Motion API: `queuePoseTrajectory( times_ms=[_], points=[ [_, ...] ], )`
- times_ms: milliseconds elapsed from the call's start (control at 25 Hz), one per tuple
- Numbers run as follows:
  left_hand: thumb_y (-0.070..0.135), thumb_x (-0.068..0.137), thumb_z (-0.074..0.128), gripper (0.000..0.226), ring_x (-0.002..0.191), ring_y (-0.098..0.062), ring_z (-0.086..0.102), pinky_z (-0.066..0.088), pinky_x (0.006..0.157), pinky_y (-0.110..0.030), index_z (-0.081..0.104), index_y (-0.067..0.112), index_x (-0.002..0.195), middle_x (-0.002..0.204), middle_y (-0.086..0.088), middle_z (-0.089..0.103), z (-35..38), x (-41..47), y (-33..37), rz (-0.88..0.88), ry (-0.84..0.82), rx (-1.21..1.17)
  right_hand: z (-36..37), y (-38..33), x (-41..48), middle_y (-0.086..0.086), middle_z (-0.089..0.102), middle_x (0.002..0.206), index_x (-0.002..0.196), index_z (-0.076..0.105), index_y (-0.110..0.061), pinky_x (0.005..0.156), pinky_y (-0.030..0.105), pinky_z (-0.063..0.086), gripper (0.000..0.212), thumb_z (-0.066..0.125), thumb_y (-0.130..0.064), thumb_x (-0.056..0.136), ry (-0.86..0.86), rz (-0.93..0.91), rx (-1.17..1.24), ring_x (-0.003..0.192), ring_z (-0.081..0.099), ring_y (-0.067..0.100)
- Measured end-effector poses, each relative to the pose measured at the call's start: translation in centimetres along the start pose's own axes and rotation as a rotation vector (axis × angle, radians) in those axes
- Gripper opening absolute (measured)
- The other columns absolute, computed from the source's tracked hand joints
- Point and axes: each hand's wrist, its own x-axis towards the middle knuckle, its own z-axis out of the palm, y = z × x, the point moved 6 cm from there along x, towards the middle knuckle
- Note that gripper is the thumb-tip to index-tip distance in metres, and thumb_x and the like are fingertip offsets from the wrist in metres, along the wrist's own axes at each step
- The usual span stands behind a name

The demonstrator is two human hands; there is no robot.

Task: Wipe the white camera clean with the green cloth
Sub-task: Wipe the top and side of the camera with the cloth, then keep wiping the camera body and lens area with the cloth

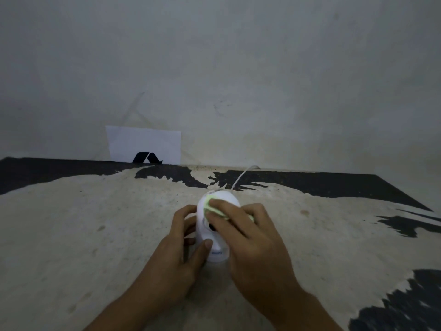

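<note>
- Bare grey wall (pixel 262 68) backs a pale tabletop (pixel 83 235) with black patches; a white card (pixel 143 142) bearing a black angular logo leans at 11 o'clock.
- White camera (pixel 216 237) stands upright at centre, long axis vertical, lens toward the wearer; its white cable (pixel 241 175) runs off at 12 o'clock.
- Left hand (pixel 176 254) braces the body from 9 o'clock, fingers curled round it, thumb on the front.
- Right hand (pixel 248 237) approaches from 4 o'clock, fingers together, pressing the green cloth (pixel 216 206) on the dome.
- Unwiped front lies directly below the cloth.
- Blue lettering on the base is unreadable.
</note>
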Motion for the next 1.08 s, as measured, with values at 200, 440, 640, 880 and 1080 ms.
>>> queuePoseTrajectory(
  times_ms=[200,440,640,880,1080],
  points=[
    [0.052,0.072,0.054,0.053,0.101,0.022,0.048,0.052,0.085,-0.019,0.022,0.066,0.112,0.11,0.043,0.045,0.0,0.0,-0.2,0.001,0.019,0.022,0.0,2.9,-0.4,0.004,0.061,0.125,0.126,0.055,-0.012,0.089,0.026,0.045,0.039,0.033,-0.019,0.094,0.078,0.2,0.202,0.104,0.053,0.019],
    [0.054,0.072,0.054,0.054,0.102,0.021,0.047,0.05,0.087,-0.019,0.019,0.068,0.111,0.109,0.049,0.043,0.0,0.1,-0.6,0.004,0.023,0.049,2.3,4.9,-2.1,0.004,0.062,0.122,0.129,0.051,-0.015,0.089,0.011,0.034,0.038,0.043,-0.008,0.092,-0.131,0.456,0.303,0.105,0.052,0.015],
    [0.057,0.071,0.054,0.054,0.1,0.029,0.044,0.041,0.071,0.004,0.019,0.069,0.111,0.101,0.061,0.041,0.1,0.1,-0.4,0.018,0.007,0.046,1.0,4.1,-1.6,0.003,0.06,0.126,0.128,0.053,-0.007,0.1,0.024,0.043,0.036,0.045,-0.011,0.094,0.033,0.412,0.39,0.115,0.054,0.011],
    [0.057,0.072,0.054,0.054,0.101,0.027,0.046,0.042,0.069,0.003,0.021,0.067,0.113,0.102,0.061,0.042,0.0,0.2,-0.8,0.031,0.015,0.042,0.4,5.0,-1.6,-0.009,0.069,0.099,0.113,0.064,-0.016,0.076,0.018,0.051,0.026,0.055,-0.01,0.089,-0.007,0.422,0.429,0.085,0.061,0.003],
    [0.057,0.072,0.055,0.054,0.104,0.021,0.049,0.042,0.073,0.003,0.023,0.064,0.115,0.104,0.057,0.046,-0.1,0.0,-0.9,0.028,0.018,0.041,1.4,5.6,-2.4,-0.008,0.07,0.087,0.102,0.069,-0.018,0.062,0.013,0.046,0.017,0.06,-0.018,0.087,-0.195,0.482,0.47,0.074,0.06,-0.002]
  ],
)
